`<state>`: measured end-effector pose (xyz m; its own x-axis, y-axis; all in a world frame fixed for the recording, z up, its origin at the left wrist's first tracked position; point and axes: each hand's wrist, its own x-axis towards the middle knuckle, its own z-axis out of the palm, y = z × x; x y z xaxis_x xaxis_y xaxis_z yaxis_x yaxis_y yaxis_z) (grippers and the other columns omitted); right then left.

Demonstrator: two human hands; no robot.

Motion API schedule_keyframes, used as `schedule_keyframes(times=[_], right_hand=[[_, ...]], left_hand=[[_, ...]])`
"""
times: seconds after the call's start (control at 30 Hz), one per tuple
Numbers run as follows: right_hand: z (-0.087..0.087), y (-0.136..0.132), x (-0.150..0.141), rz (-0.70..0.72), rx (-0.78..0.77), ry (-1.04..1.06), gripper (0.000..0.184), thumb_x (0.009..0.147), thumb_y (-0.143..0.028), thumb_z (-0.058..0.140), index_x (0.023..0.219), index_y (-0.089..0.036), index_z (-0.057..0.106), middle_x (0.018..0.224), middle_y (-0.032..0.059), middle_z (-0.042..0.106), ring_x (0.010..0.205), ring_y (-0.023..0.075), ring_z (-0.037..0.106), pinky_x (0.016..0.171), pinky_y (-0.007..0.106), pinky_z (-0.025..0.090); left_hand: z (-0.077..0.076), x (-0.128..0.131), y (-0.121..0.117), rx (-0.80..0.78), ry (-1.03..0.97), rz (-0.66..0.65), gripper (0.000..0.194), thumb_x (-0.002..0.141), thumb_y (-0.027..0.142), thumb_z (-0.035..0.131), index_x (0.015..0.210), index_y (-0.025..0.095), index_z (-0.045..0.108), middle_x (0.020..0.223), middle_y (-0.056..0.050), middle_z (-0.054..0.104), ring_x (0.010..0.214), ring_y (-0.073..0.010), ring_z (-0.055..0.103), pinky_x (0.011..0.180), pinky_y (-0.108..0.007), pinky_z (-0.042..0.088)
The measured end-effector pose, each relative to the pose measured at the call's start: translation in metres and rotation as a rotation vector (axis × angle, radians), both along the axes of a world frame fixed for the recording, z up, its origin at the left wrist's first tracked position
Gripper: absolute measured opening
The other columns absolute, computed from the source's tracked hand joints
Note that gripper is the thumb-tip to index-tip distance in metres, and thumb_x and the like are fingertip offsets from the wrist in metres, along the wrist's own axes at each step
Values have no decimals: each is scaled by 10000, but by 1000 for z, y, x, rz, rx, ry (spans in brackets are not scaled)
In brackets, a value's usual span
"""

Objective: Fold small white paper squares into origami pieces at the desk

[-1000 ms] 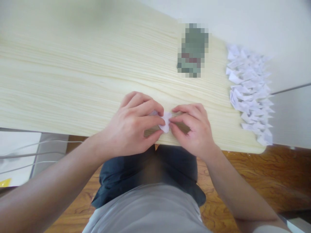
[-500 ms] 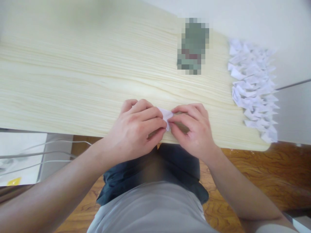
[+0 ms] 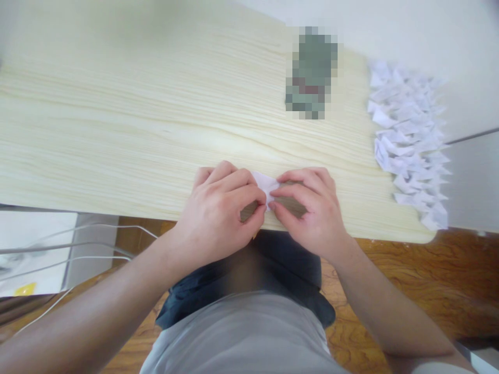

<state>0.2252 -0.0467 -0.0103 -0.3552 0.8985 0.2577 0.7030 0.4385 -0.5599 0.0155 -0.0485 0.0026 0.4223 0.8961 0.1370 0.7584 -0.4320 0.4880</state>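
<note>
A small piece of folded white paper [image 3: 264, 183] is held between both hands, just above the table's near edge. My left hand [image 3: 224, 210] pinches its left side with thumb and index finger, covering much of it. On the right side, my right hand [image 3: 312, 208] grips the paper between thumb and fingertips, the other fingers curled close. The exact fold shape is hidden by the fingers.
Rows of white folded paper pieces [image 3: 409, 135] stand at the right end of the wooden table [image 3: 128, 130]. A pixelated greenish object [image 3: 314, 67] lies toward the back. White cables [image 3: 97, 226] run past a white box [image 3: 31, 249] at lower left.
The left fingers have shifted slightly on the paper, and a little more of its upper part shows. The right hand keeps its grip almost unmoved.
</note>
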Motion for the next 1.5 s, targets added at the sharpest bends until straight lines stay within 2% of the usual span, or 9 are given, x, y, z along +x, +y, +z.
schedule_keyframes(times=[1.0,1.2,1.5], right_hand=[[2,-1,-3,-12,16,-44,100,898,-302,748,995,-281,738,1199,34,713,1157,287,568,1026,498,430],[2,-2,-2,-2,3,-35,158,872,-333,769,1016,-277,733,1209,38,706,1165,293,559,1031,499,422],[4,-2,-4,-16,-5,-36,109,889,-296,747,996,-283,728,1200,34,709,1164,286,563,1031,492,421]], left_hand=[[-1,-1,-5,-28,-20,54,91,890,255,644,844,256,723,958,-22,708,1006,-258,593,913,-455,390],[0,-2,-5,-37,-13,47,100,899,264,631,856,255,721,975,-23,709,1001,-261,590,908,-461,388],[-1,-2,-6,-32,-26,66,98,890,260,632,868,260,727,973,-28,713,1008,-266,591,911,-465,397]])
